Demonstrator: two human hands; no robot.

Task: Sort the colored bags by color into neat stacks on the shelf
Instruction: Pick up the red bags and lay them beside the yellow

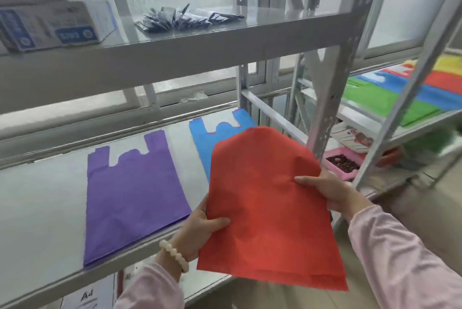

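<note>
Both hands grip a red bag (pixel 270 211) above the shelf's (pixel 37 208) front edge: the left hand (pixel 200 228) pinches its lower left side, the right hand (pixel 327 191) its right edge, thumbs on top. Behind it on the shelf lie a blue bag (pixel 202 143), partly covered, and a purple bag (pixel 132 193) to the left. Green, blue, red and yellow bags (pixel 390 98) lie on a neighbouring rack at right.

The red bag (pixel 270 208) looks like matt, faintly creased non-woven cloth; the purple bag (pixel 135 193) at nine o'clock of it and the blue bag (pixel 201 141) at twelve share that dull finish. The shelf frame (pixel 175 45) is smooth grey-painted metal. At ten o'clock sit printed cardboard boxes (pixel 50 26), at twelve glossy dark sachets (pixel 180 20). The bracelet beads (pixel 173 252) shine smooth.
</note>
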